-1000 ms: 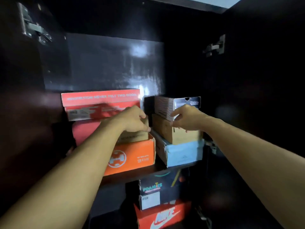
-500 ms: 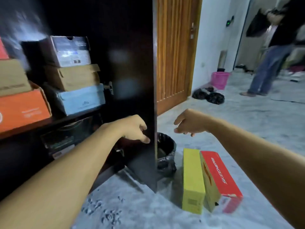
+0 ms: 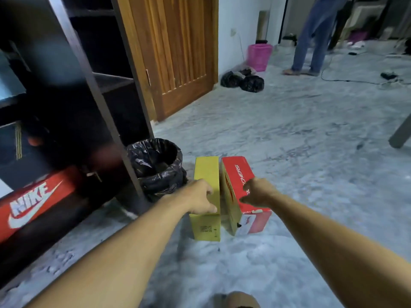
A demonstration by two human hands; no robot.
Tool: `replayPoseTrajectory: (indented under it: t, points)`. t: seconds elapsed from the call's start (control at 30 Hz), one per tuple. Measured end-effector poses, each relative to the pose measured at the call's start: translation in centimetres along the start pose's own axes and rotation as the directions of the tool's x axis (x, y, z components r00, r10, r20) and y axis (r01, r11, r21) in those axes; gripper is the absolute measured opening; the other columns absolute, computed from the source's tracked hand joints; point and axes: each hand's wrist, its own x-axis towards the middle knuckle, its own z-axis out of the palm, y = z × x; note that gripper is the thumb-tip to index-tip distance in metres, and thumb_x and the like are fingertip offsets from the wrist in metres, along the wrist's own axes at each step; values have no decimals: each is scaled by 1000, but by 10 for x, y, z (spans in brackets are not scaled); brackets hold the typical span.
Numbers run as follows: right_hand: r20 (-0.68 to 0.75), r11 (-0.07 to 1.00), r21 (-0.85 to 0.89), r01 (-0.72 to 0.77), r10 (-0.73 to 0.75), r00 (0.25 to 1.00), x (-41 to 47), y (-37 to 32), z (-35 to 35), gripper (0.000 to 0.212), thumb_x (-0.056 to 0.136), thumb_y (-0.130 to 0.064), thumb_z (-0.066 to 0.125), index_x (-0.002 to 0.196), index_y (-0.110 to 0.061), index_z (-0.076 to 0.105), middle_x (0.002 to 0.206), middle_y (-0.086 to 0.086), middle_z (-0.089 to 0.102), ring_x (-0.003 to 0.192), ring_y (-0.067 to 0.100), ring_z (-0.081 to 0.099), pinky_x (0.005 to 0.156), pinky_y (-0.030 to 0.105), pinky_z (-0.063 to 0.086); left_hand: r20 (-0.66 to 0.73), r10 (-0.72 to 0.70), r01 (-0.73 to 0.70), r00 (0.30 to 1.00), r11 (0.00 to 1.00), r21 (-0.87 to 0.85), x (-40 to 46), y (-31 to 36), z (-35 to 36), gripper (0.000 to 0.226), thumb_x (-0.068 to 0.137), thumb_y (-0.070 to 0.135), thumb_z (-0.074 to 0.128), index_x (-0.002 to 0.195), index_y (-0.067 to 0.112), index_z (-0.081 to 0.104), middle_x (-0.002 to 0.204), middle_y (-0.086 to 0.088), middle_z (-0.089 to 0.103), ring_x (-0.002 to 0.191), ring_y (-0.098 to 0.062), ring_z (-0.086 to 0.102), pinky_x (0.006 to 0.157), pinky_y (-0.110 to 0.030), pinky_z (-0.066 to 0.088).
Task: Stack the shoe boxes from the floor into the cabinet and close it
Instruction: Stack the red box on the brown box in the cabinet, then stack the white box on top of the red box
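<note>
A: What are the hands on?

B: The left hand lies on top of the yellow shoe box, fingers curled down over its near top edge. The right hand sits on the red shoe box just beside it, fingers bent over the lid; I cannot tell whether either hand really grips yet.

A: And half a second ago?

B: Both hands hung in the air, the left in front of the cabinet's side panel, the right above the floor, touching nothing. A second ago they were up at the boxes on the cabinet shelf.

A: How do the two boxes look?

B: They stand on edge side by side on the floor, long sides touching, lids closed. The yellow one is plain with a small printed label on its near end. The red one carries white lettering along the top and a white patch on its near end.

A: Around them?

B: A bin lined with a black bag stands left of the yellow box, against the open cabinet, where a red Nike box lies low.
</note>
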Motion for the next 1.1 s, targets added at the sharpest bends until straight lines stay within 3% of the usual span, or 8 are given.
replayPoseTrajectory:
  t: [0.17,0.27,0.47,0.63,0.73,0.83,1.0,1.1]
  points:
    - [27,992,52,-116,115,993,30,32,66,69,63,-56,52,124,-24,53,126,10,51,122,34,43,98,46,45,9,-21,21,1000,1000,13,37,9,52,64,80,35,73,138,24,49,145,-1,47,131,-23,46,107,-39,40]
    - [42,984,85,-157,154,987,38,45,86,69,61,-61,58,124,-37,46,128,3,37,124,37,29,95,57,44,15,-36,36,999,999,19,58,9,66,60,84,29,69,140,24,47,146,-4,45,131,-23,47,105,-35,41]
    - [-95,969,214,-122,145,985,39,77,88,54,65,-39,68,118,-31,57,109,2,51,108,36,43,84,35,45,-60,7,-6,998,1000,13,99,17,76,51,90,18,64,139,17,50,144,-3,49,131,-22,47,103,-30,40]
    - [-184,882,412,-229,327,927,34,129,67,37,72,-20,62,109,-22,65,99,11,68,96,35,60,78,30,46,-140,83,-84,987,996,-1,145,34,85,40,86,13,63,126,15,61,131,-5,60,123,-26,54,98,-32,46]
    - [-219,846,468,-256,391,894,33,170,61,16,67,-15,55,77,-10,67,66,13,61,72,36,54,66,34,47,-168,111,-120,980,992,-45,174,43,94,39,81,6,63,120,12,63,128,-5,61,120,-25,54,98,-29,44]
    - [-235,829,482,-283,433,870,34,201,66,14,65,-13,51,67,-3,61,60,19,53,59,28,40,57,33,41,-159,113,-121,981,992,-41,203,48,101,31,74,3,62,103,14,66,115,-6,64,109,-26,60,89,-29,48]
    - [-218,762,536,-364,541,812,37,232,72,13,72,-4,51,65,-5,62,61,16,56,66,35,54,57,22,39,-82,43,-39,996,998,45,257,42,107,60,62,14,69,121,17,56,126,-9,54,121,-31,52,95,-39,48]
    - [-262,726,575,-376,599,756,39,236,72,14,80,-5,55,79,-7,69,75,15,66,81,40,59,61,13,37,-32,69,-69,997,998,-11,266,55,100,78,69,18,70,141,17,39,150,-10,37,145,-27,23,112,-38,33]
